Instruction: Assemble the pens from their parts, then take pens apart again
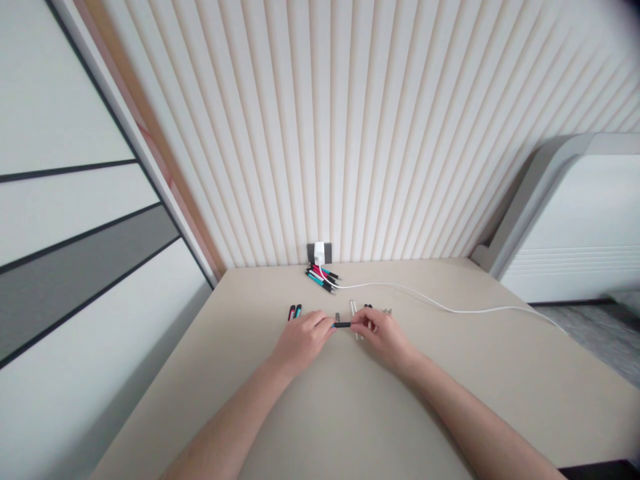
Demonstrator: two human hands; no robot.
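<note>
My left hand (305, 337) is closed on the left end of a dark pen (343, 325), where a bit of blue shows at the fingertips. My right hand (383, 333) pinches the pen's right end, so its tip is hidden. The pen lies level between both hands, just above the table. Beside my left hand are a red-and-black pen part (291, 311) and a blue-and-black pen part (299, 311). White thin sticks (353, 307) like refills lie partly behind my right fingers, with small black pieces (369, 306) and small metallic pieces (387, 311) nearby.
Several pens (320, 277) in red, blue, white and black lie in a pile by the wall. Above them a white charger (319, 252) sits in a dark socket, its white cable (425, 300) running right across the beige table (320, 413). A ribbed wall (320, 133) closes the back.
</note>
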